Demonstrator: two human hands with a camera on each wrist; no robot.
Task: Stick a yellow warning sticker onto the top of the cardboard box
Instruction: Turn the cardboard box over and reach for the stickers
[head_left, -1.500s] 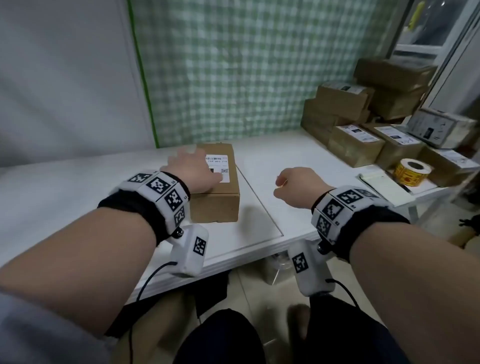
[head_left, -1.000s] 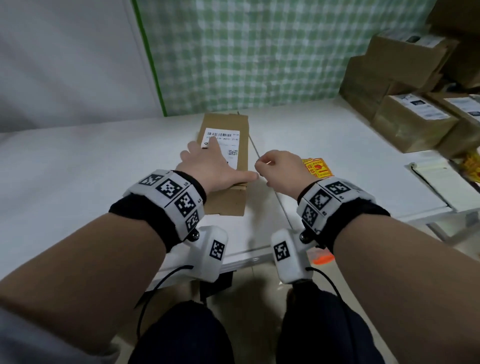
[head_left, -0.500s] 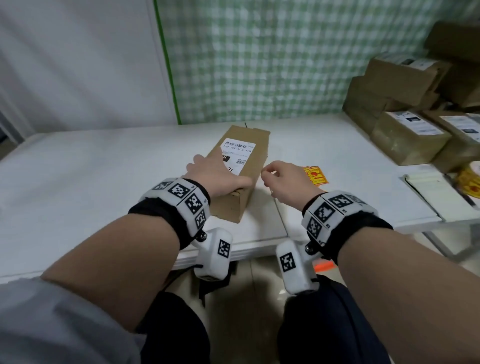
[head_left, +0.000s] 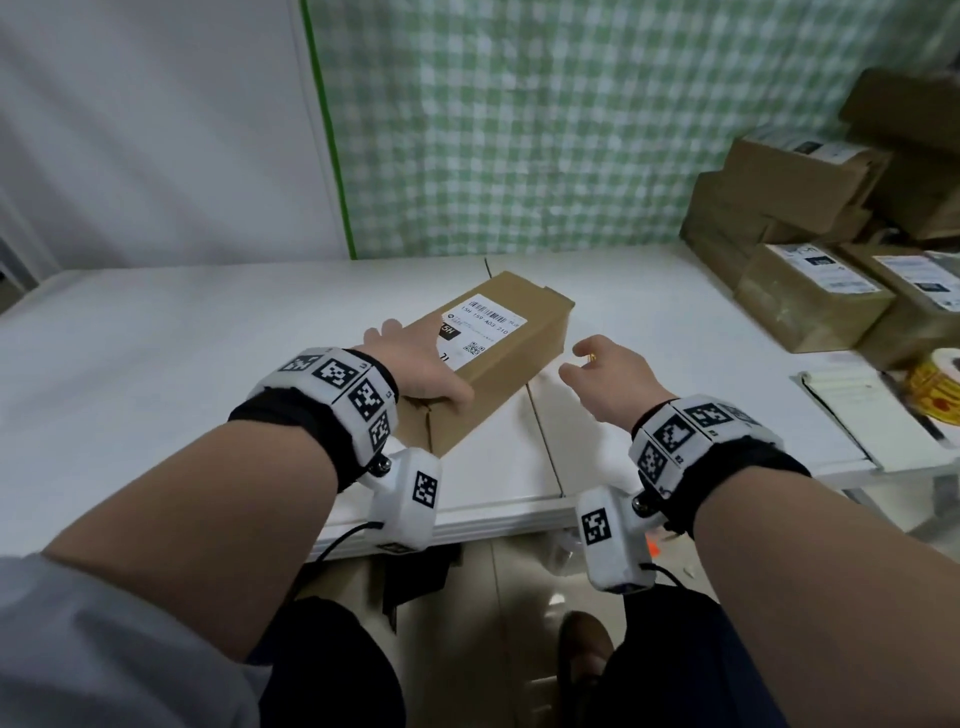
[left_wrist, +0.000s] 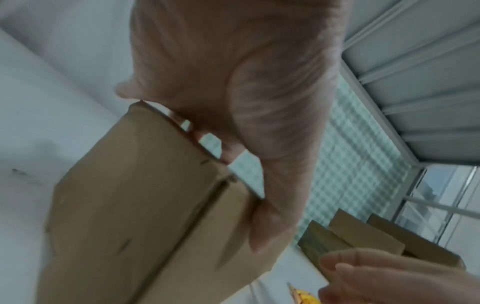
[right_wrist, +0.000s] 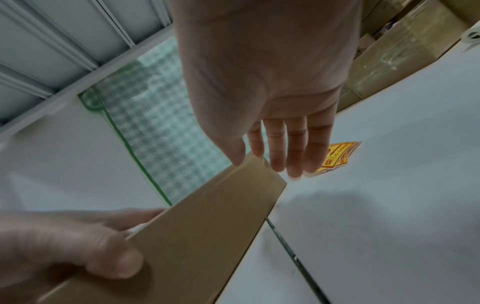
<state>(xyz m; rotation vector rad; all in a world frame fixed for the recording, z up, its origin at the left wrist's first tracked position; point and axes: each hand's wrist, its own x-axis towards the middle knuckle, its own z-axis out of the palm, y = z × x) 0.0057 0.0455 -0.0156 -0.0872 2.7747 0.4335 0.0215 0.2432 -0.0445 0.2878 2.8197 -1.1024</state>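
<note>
Left hand (head_left: 426, 371) laid over near end of cardboard box (head_left: 498, 358), thumb on its side | right hand (head_left: 608, 379) empty, fingers straight, above yellow sticker (right_wrist: 337, 156) lying on table (head_left: 156, 353) beside box | sticker not yet picked up or applied.

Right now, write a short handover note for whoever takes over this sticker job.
Left hand: holds the near end of the cardboard box, fingers on top, thumb on the side.
Right hand: open, holding nothing, hovering over the yellow warning sticker.
Box: angled on the white table, shipping label facing up.
Sticker: flat on the table, right of the box.
Done: box steadied.
Left: pick up the sticker, press it onto the box top, probably clear of the label.
</note>
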